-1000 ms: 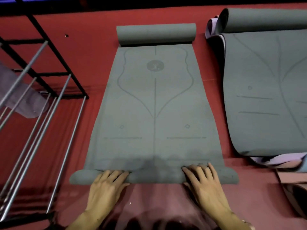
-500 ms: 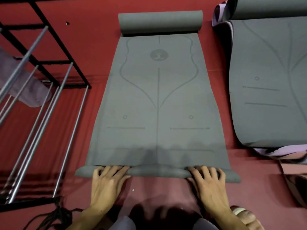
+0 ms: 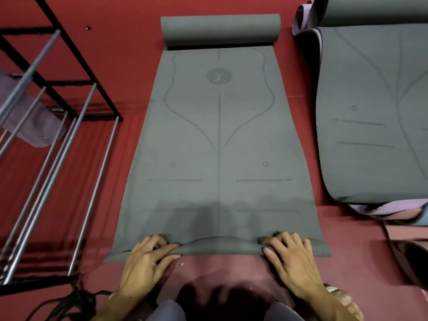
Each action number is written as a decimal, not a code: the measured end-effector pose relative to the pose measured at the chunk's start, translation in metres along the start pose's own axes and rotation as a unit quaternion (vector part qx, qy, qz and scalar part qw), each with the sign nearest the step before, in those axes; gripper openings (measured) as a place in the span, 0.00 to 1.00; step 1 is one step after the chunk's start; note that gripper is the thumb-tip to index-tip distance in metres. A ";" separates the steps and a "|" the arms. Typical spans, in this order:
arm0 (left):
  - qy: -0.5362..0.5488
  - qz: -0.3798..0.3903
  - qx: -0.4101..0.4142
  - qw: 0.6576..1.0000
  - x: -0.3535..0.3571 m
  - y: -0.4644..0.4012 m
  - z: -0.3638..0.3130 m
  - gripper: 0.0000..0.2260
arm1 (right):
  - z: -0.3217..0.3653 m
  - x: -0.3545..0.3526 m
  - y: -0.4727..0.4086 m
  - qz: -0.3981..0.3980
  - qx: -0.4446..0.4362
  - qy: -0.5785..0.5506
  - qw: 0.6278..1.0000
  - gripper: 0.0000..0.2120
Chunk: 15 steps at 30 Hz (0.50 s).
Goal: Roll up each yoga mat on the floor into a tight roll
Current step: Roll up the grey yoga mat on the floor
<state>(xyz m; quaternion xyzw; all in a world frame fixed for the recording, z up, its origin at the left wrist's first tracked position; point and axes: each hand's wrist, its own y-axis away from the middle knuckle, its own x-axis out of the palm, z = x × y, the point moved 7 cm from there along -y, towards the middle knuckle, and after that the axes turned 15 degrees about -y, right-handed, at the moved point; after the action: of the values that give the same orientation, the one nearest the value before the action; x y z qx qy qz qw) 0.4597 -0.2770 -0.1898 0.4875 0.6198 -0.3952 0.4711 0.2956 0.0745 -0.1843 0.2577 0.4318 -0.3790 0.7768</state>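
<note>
A grey yoga mat (image 3: pixel 217 140) with printed alignment lines lies on the red floor in front of me. Its far end is curled into a loose roll (image 3: pixel 220 31). Its near edge is folded over into a thin, uneven roll (image 3: pixel 220 246). My left hand (image 3: pixel 146 260) grips the left part of that near roll, fingers curled over it. My right hand (image 3: pixel 289 253) grips the right part the same way. A second grey mat (image 3: pixel 375 107) with a lilac underside lies to the right, its far end also curled.
A black metal rack (image 3: pixel 58 117) with grey bars stands at the left, a purple rolled mat (image 3: pixel 30 121) lying inside it. Black cords (image 3: pixel 76 300) lie at the lower left. A dark object (image 3: pixel 410 258) sits at the right edge. Red floor (image 3: pixel 129 66) separates the mats.
The near edge has been rolled a little further forward. Both hands shifted with it, their fingers now curling over the fold. The camera view moved closer.
</note>
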 end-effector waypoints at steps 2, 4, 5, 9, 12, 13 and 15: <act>0.024 0.009 -0.010 1.000 0.001 -0.005 0.003 0.17 | -0.001 0.001 -0.005 0.009 0.005 0.000 1.000 0.17; 0.054 0.025 -0.020 0.998 0.000 -0.011 0.007 0.17 | -0.003 0.001 -0.010 0.012 0.013 -0.001 1.000 0.17; 0.073 0.039 -0.028 0.996 0.001 -0.014 0.010 0.17 | -0.004 0.000 -0.013 0.012 0.018 -0.004 1.000 0.17; 0.179 0.130 -0.072 0.973 0.004 -0.026 0.013 0.14 | -0.008 0.000 -0.023 0.042 0.048 -0.018 0.998 0.22; 0.148 0.173 -0.085 0.970 0.009 -0.038 0.009 0.08 | -0.008 -0.003 -0.033 0.074 0.071 -0.042 0.994 0.20; 0.137 0.178 -0.095 0.970 0.011 -0.040 0.011 0.10 | -0.008 -0.005 -0.037 0.076 0.081 -0.052 0.992 0.19; 0.128 0.192 -0.142 0.963 0.020 -0.039 0.020 0.06 | -0.007 -0.008 -0.043 0.077 0.099 -0.064 0.990 0.19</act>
<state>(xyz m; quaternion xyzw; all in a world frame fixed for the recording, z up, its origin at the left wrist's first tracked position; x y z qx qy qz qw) 0.4235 -0.2999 -0.2128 0.5715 0.6196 -0.1398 0.5195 0.2549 0.0573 -0.1840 0.3411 0.3202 -0.3748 0.8004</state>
